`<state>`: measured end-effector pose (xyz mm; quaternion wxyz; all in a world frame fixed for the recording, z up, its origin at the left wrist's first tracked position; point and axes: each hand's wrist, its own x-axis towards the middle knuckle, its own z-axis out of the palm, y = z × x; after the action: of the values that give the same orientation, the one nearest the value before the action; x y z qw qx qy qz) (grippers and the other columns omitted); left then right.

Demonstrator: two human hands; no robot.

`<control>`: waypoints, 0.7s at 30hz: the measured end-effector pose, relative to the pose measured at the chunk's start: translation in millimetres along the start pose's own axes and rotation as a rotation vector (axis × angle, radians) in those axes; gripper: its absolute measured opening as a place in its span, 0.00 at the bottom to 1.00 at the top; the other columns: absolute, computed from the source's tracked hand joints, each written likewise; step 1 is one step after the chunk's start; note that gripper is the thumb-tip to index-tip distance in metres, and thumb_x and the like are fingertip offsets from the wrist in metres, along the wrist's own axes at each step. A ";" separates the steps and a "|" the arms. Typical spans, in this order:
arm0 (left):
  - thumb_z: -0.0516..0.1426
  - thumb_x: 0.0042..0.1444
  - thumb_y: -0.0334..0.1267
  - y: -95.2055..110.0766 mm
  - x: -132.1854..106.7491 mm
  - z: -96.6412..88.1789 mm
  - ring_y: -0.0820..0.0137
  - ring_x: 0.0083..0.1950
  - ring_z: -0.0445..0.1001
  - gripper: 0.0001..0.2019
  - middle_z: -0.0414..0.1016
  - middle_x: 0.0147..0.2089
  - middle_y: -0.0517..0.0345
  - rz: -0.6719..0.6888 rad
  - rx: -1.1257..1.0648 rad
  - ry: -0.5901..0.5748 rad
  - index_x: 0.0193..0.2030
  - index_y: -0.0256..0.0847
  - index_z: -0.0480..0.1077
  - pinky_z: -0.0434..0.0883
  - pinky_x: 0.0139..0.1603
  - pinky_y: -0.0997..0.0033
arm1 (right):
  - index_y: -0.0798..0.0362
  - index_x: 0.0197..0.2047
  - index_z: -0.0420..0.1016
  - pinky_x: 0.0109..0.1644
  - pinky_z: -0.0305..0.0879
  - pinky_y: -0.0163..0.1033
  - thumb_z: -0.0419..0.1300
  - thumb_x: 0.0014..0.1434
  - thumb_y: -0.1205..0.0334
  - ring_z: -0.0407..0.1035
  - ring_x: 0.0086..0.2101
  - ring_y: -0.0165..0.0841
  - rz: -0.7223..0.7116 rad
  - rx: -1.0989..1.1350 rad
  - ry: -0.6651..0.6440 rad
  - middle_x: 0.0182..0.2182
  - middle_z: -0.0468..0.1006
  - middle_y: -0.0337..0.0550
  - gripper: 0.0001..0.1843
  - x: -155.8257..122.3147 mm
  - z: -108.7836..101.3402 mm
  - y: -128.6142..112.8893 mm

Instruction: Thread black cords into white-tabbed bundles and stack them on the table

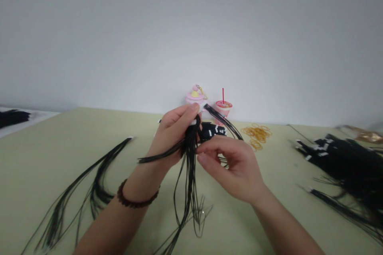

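My left hand (pixel 175 133) is closed around a bundle of thin black wires (pixel 189 155), its thumb uppermost near a white end. The loose wires hang down toward the table, and one strand group sticks out left across my wrist. Beside the bundle, my right hand (pixel 230 163) has thumb and forefinger brought close together at its right edge. Whether a wire is pinched between those fingertips is too fine to make out. Another group of black wires (pixel 224 119) arcs out to the right above my right hand.
Yellow rubber bands (pixel 257 133) lie right of centre. A pink cup with a red straw (pixel 224 105) and a pink trinket (pixel 195 95) stand by the wall. Black wire bundles with white ends (pixel 344 163) pile up at right; another wire bundle (pixel 104 163) lies at left.
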<state>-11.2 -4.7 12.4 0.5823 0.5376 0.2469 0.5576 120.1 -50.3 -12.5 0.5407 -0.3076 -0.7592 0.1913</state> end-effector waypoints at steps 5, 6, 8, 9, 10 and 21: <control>0.54 0.57 0.43 -0.5 -4.7 2.4 0.80 0.20 0.59 0.15 0.64 0.20 0.63 0.224 0.308 0.046 0.23 0.37 0.66 0.57 0.19 0.80 | 0.55 0.29 0.72 0.24 0.59 0.30 0.64 0.51 0.64 0.60 0.20 0.23 0.129 0.055 0.113 0.19 0.68 0.34 0.05 -1.7 2.0 1.9; 0.54 0.57 0.43 -0.1 -5.7 2.7 0.79 0.21 0.60 0.15 0.64 0.20 0.63 0.257 0.364 0.043 0.23 0.37 0.66 0.57 0.20 0.79 | 0.55 0.28 0.71 0.24 0.59 0.30 0.64 0.50 0.64 0.60 0.20 0.23 0.129 0.056 0.118 0.19 0.69 0.34 0.05 -1.5 2.1 1.4; 0.53 0.58 0.42 1.7 -7.8 3.4 0.77 0.22 0.61 0.15 0.65 0.21 0.62 0.307 0.456 0.053 0.23 0.38 0.67 0.58 0.23 0.78 | 0.55 0.28 0.71 0.24 0.60 0.30 0.62 0.51 0.67 0.61 0.20 0.23 0.124 0.066 0.111 0.20 0.69 0.34 0.03 -0.9 1.4 -0.2; 0.53 0.58 0.42 2.8 -8.8 3.8 0.77 0.23 0.61 0.15 0.65 0.21 0.62 0.322 0.490 0.063 0.23 0.38 0.67 0.58 0.24 0.77 | 0.55 0.28 0.70 0.24 0.60 0.30 0.61 0.51 0.67 0.62 0.20 0.23 0.126 0.074 0.105 0.20 0.70 0.34 0.03 -0.6 0.9 -1.0; 0.53 0.58 0.41 4.0 -9.8 4.3 0.76 0.24 0.62 0.15 0.65 0.21 0.62 0.331 0.519 0.071 0.23 0.38 0.68 0.58 0.24 0.77 | 0.55 0.28 0.70 0.23 0.60 0.30 0.60 0.52 0.68 0.62 0.20 0.23 0.132 0.080 0.100 0.20 0.70 0.35 0.02 -0.3 0.1 -1.8; 0.54 0.57 0.37 5.9 -14.2 8.5 0.77 0.21 0.58 0.11 0.61 0.19 0.64 0.450 0.744 0.129 0.25 0.39 0.69 0.56 0.23 0.77 | 0.55 0.26 0.67 0.28 0.59 0.27 0.55 0.53 0.73 0.62 0.23 0.22 0.000 -0.255 0.061 0.21 0.69 0.33 0.06 -0.5 -6.1 -5.7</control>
<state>-9.5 -21.8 15.8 0.1961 0.7152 0.3435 0.5762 124.4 -55.1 -7.2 0.5200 -0.3798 -0.7605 0.0839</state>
